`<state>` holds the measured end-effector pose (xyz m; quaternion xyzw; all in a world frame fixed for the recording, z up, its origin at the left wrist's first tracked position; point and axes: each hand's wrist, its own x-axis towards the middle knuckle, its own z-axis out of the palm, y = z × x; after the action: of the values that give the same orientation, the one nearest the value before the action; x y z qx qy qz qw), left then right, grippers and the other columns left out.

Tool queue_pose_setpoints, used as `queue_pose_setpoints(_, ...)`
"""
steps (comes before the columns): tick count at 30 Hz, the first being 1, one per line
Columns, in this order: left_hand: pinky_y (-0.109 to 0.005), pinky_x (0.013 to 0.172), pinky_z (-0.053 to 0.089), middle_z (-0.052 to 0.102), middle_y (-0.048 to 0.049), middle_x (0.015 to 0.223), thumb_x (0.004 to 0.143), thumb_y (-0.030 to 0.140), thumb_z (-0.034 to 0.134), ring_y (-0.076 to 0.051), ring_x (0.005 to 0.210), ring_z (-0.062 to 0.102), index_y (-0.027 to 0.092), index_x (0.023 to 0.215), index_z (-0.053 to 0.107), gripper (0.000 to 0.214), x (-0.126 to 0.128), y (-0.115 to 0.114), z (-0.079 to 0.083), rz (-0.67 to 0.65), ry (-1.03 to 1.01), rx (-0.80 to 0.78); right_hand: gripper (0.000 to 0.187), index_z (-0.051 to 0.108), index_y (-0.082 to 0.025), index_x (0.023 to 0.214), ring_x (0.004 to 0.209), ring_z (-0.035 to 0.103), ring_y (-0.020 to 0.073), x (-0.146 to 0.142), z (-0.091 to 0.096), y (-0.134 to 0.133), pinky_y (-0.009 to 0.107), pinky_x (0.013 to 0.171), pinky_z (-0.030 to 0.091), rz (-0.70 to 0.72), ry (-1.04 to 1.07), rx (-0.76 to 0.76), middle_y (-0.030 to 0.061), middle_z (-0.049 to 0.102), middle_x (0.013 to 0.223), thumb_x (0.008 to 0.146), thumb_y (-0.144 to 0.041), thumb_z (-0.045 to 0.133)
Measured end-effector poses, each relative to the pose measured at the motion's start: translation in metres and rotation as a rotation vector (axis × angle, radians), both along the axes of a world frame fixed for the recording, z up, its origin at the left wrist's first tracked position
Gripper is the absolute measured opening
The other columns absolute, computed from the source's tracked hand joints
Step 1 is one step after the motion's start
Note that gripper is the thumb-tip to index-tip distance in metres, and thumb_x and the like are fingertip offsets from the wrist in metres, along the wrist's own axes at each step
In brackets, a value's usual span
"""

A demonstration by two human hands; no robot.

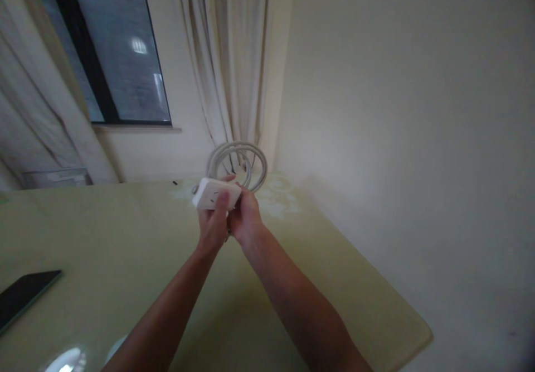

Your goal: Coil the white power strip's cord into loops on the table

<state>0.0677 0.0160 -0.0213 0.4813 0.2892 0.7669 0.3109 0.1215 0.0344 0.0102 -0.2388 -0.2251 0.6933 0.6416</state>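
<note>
A white power strip [204,194] with socket slots on its face is raised above the table, tilted toward me. My left hand [214,224] grips it from below, the thumb lying across its face. At its right end, my right hand [247,216] is closed around part of the cord, close against the strip; its fingers are partly hidden. The light grey cord [264,165] is wound in wide loops that stand up behind the strip. A short bit of cord or plug shows under the hands, too small to make out.
The pale green table [125,232] runs to a wall [397,138] on the right. A dark flat device [29,294] lies at the left, and a small black object [175,183] near the back edge. Curtains [234,54] and a window [121,43] are behind.
</note>
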Motion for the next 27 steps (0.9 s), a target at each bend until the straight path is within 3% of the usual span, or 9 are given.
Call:
queue_pose_setpoints(3, -0.027, 0.08, 0.058, 0.078, -0.0037, 0.097, 0.089, 0.055, 0.074, -0.018, 0.089, 0.073, 0.02, 0.104, 0.073, 0.038, -0.009, 0.001, 0.015, 0.047, -0.278, -0.073, 0.019, 0.069, -0.02, 0.075, 0.069, 0.064, 0.0128, -0.003, 0.015, -0.016, 0.021, 0.073, 0.053, 0.055, 0.034, -0.124, -0.0022, 0.071, 0.071, 0.089, -0.01, 0.061)
queue_pose_setpoints(5, -0.025, 0.078, 0.059, 0.076, -0.0009, 0.09, 0.088, 0.056, 0.073, -0.016, 0.083, 0.073, 0.021, 0.1, 0.07, 0.037, -0.016, 0.002, 0.025, -0.029, -0.406, -0.107, 0.023, 0.069, -0.019, 0.072, 0.071, 0.066, 0.0115, 0.005, 0.026, -0.021, 0.02, 0.074, 0.052, 0.09, 0.056, -0.122, -0.0015, 0.073, 0.074, 0.089, -0.007, 0.06)
queue_pose_setpoints(9, -0.028, 0.073, 0.062, 0.073, -0.0016, 0.08, 0.092, 0.064, 0.065, -0.016, 0.071, 0.073, 0.02, 0.097, 0.066, 0.044, -0.026, 0.0, 0.047, -0.186, -0.439, -0.211, 0.024, 0.068, -0.017, 0.072, 0.073, 0.069, 0.0124, 0.03, 0.037, -0.016, 0.022, 0.075, 0.054, 0.108, 0.02, -0.059, 0.0003, 0.073, 0.072, 0.094, -0.012, 0.062)
queue_pose_setpoints(13, -0.026, 0.056, 0.056, 0.07, -0.0007, 0.071, 0.097, 0.067, 0.052, -0.014, 0.053, 0.064, 0.021, 0.099, 0.06, 0.047, -0.035, -0.006, 0.059, -0.133, -0.457, -0.335, 0.023, 0.068, -0.015, 0.071, 0.059, 0.063, 0.0097, 0.033, 0.028, -0.007, 0.02, 0.065, 0.052, 0.112, -0.152, 0.035, -0.0019, 0.068, 0.063, 0.093, -0.013, 0.069)
queue_pose_setpoints(16, -0.025, 0.047, 0.046, 0.063, 0.0017, 0.064, 0.1, 0.068, 0.039, -0.013, 0.044, 0.052, 0.023, 0.098, 0.054, 0.048, -0.047, -0.005, 0.058, -0.051, -0.508, -0.306, 0.032, 0.068, -0.015, 0.07, 0.056, 0.062, 0.01, 0.008, 0.009, -0.009, 0.021, 0.065, 0.053, 0.032, -0.295, 0.083, 0.0, 0.068, 0.061, 0.1, -0.021, 0.064)
queue_pose_setpoints(20, -0.025, 0.042, 0.036, 0.054, 0.0021, 0.06, 0.099, 0.072, 0.022, -0.01, 0.04, 0.035, 0.023, 0.088, 0.049, 0.058, -0.064, 0.0, 0.05, -0.05, -0.54, -0.338, 0.026, 0.065, -0.017, 0.076, 0.054, 0.061, 0.0123, -0.03, -0.014, -0.016, 0.024, 0.056, 0.054, -0.05, -0.274, -0.06, -0.0006, 0.066, 0.066, 0.1, -0.028, 0.067)
queue_pose_setpoints(24, -0.026, 0.044, 0.039, 0.052, 0.0022, 0.06, 0.096, 0.077, 0.014, -0.01, 0.041, 0.036, 0.023, 0.085, 0.05, 0.065, -0.068, 0.007, 0.039, -0.071, -0.535, -0.322, 0.015, 0.063, -0.02, 0.087, 0.059, 0.065, 0.0135, -0.047, -0.031, -0.013, 0.023, 0.06, 0.055, -0.119, -0.212, -0.04, -0.0024, 0.066, 0.069, 0.1, -0.028, 0.064)
queue_pose_setpoints(27, -0.025, 0.043, 0.035, 0.052, 0.0023, 0.059, 0.089, 0.086, 0.015, -0.011, 0.039, 0.038, 0.024, 0.084, 0.049, 0.071, -0.064, 0.02, 0.019, -0.009, -0.507, -0.287, 0.012, 0.062, -0.022, 0.089, 0.064, 0.068, 0.0137, -0.05, -0.049, -0.002, 0.022, 0.064, 0.055, -0.18, -0.303, -0.022, -0.0031, 0.068, 0.071, 0.1, -0.026, 0.059)
